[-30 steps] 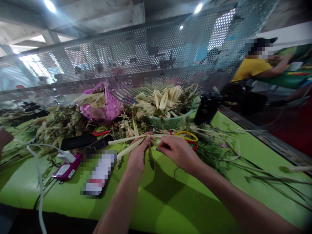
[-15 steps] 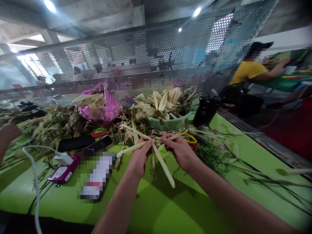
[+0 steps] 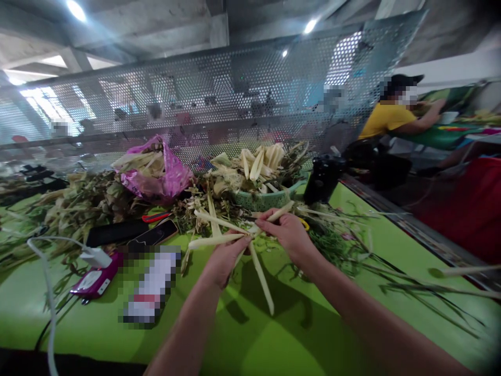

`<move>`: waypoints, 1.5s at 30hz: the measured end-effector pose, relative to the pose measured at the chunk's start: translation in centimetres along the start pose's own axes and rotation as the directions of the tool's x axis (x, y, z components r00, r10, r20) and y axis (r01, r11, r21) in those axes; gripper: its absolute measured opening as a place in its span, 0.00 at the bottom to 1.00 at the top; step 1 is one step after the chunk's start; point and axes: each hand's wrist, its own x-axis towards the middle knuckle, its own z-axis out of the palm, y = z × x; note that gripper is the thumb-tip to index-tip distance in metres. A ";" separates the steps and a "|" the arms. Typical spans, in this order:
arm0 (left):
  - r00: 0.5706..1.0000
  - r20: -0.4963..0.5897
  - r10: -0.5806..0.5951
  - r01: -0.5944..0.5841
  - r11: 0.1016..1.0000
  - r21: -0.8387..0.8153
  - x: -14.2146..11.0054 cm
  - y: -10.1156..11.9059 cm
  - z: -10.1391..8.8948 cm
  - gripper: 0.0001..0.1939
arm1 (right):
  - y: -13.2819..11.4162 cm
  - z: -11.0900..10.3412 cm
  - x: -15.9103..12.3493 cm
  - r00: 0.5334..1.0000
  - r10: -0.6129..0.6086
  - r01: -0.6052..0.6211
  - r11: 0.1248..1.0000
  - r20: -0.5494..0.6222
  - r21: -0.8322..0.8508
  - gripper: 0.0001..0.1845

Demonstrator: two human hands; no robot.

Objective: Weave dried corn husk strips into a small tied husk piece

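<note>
Both my hands meet over the green table [image 3: 274, 334] on a bunch of pale, long plant strips [image 3: 219, 223]. My left hand [image 3: 226, 254] is closed on the strips where they cross; one strip [image 3: 261, 277] hangs down from it toward me. My right hand [image 3: 287, 231] pinches a strip that points up to the right. Behind them stands a green basket [image 3: 266, 198] heaped with peeled pale stalks [image 3: 260, 159].
A pink bag [image 3: 156, 172] of husks and dry leaves lies at the back left. Phones [image 3: 154, 234], a pink device [image 3: 92, 279] and a white charger cable [image 3: 47, 292] lie left. A black object [image 3: 323, 177] stands by the perforated screen. A person in yellow [image 3: 385, 117] sits right.
The strips have been spread apart; one now hangs down toward me. Both hands shifted slightly up and back. The view turned a little, and a hand at the left edge is gone.
</note>
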 end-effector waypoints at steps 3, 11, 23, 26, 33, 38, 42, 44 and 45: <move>0.994 -0.040 0.097 -0.091 0.986 0.140 0.2 -0.1 0.1 0.11 | -0.5 -0.1 -0.1 0.990 -0.031 0.036 0.999 0.135 -0.033 0.19; 0.976 0.143 0.167 -0.193 0.963 0.190 0.6 -0.7 0.7 0.10 | -0.6 0.6 -0.6 0.983 -0.011 0.006 1.000 0.181 0.028 0.11; 0.985 -0.070 0.157 -0.162 0.985 -0.067 0.8 -0.7 0.5 0.14 | -0.8 0.4 -0.6 0.982 0.126 -0.159 0.954 0.142 0.255 0.20; 0.978 -0.127 0.164 -0.184 0.969 -0.164 1.0 -0.7 0.3 0.14 | -0.9 1.0 -1.0 0.943 0.143 -0.215 0.951 0.299 0.223 0.18; 0.997 0.026 0.079 -0.072 0.976 -0.205 0.1 0.1 0.4 0.15 | 0.1 1.4 -0.7 0.934 0.072 -0.154 0.965 0.351 0.214 0.15; 0.993 -0.010 0.116 -0.116 0.975 -0.188 0.8 1.3 -1.3 0.20 | 0.6 0.1 0.2 0.951 0.090 -0.144 0.976 0.295 0.164 0.13; 0.932 -0.333 0.140 -0.263 0.895 -0.360 1.6 2.7 -3.9 0.12 | 0.3 -0.7 0.4 0.968 0.120 -0.139 0.988 0.221 0.073 0.10; 0.960 -0.256 0.112 -0.196 0.923 -0.331 1.5 3.2 -4.4 0.18 | -0.1 -0.9 0.3 0.974 0.105 -0.118 0.992 0.202 0.049 0.10; 0.978 -0.178 0.113 -0.158 0.952 -0.263 1.3 3.3 -4.3 0.19 | -0.3 -0.9 0.3 0.976 0.099 -0.108 0.993 0.196 0.039 0.09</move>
